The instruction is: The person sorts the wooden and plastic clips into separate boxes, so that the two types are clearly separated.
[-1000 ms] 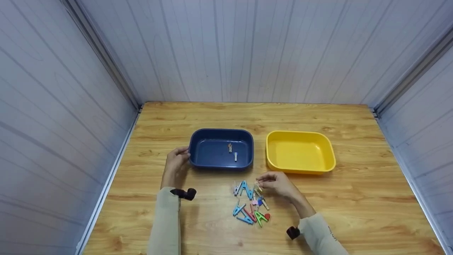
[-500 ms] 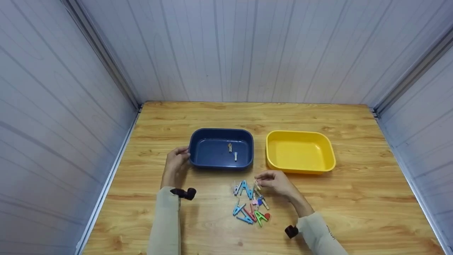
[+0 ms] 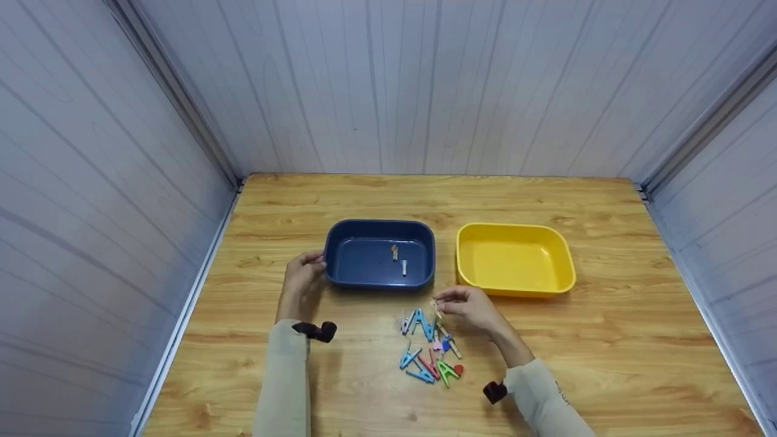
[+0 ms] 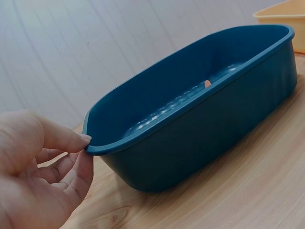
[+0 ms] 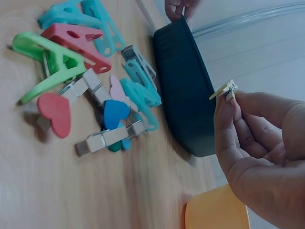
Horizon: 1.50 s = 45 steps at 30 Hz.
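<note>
At the left end of the dark blue bin (image 4: 200, 138), my left hand (image 3: 298, 282) pinches the rim between thumb and fingers. Two small clothespins lie inside: a brownish one (image 3: 394, 253) and a pale one (image 3: 404, 267). My right hand (image 3: 473, 308) holds a small wooden clothespin (image 5: 228, 90) by the fingertips, raised above the table. Beneath and left of that hand spreads a loose pile of clothespins: light blue ones, a green one (image 5: 50, 64), a red one (image 5: 78, 45), and wooden ones with hearts, such as a red heart (image 5: 55, 114) and a blue heart (image 5: 115, 113).
A yellow bin (image 3: 516, 291) stands right of the blue one, just beyond my right hand, with nothing seen inside. The wooden table (image 3: 637, 340) is bounded by pale panel walls (image 3: 400, 91) at the back and both sides.
My right hand has risen a little from the pile and shifted slightly left toward the blue bin, carrying the small wooden clothespin. The left hand stays at the rim.
</note>
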{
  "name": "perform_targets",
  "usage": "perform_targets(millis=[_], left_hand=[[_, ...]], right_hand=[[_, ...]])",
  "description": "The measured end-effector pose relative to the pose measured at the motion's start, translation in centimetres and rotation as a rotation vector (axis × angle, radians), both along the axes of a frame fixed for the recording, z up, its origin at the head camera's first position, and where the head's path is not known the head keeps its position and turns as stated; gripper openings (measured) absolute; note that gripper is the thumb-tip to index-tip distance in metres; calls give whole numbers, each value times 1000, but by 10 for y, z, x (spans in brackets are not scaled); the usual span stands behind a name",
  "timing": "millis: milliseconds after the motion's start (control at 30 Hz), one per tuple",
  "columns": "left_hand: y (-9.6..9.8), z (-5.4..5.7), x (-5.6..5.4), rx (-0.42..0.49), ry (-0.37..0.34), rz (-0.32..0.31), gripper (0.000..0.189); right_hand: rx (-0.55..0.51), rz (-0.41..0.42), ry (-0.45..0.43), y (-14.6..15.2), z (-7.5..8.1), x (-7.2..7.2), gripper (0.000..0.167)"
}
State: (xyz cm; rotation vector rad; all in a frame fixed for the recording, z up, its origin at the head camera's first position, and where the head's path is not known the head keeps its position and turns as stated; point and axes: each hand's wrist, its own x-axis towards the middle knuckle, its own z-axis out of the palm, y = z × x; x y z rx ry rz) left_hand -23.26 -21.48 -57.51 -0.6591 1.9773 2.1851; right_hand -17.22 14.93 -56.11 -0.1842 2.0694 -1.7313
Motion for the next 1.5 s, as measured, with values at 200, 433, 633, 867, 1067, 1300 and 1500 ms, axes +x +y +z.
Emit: perform_targets(millis=[200, 433, 633, 867, 1067, 1300, 1500], left_hand=[[-2, 2, 2, -32, -16, -31, 40], [0, 0, 1, 22, 17, 4, 39], [0, 0, 2, 6, 7, 10, 40], [1, 1, 2, 29, 21, 23, 39], [0, 1, 2, -70, 2, -4, 38], [-1, 2, 1, -105, -10, -19, 37], [-1, 1, 1, -70, -18, -6, 38]], right_hand=[[-36, -25, -35, -5, -2, -8, 31], [-42, -34, -4, -13, -2, -15, 30], [-68, -69, 11, -20, 3, -24, 28], [-87, -143, -14, -30, 10, -40, 23], [-77, -181, -16, -37, 10, -51, 22], [-74, -241, -20, -45, 6, -60, 21], [-28, -279, -9, -54, 4, -68, 17]])
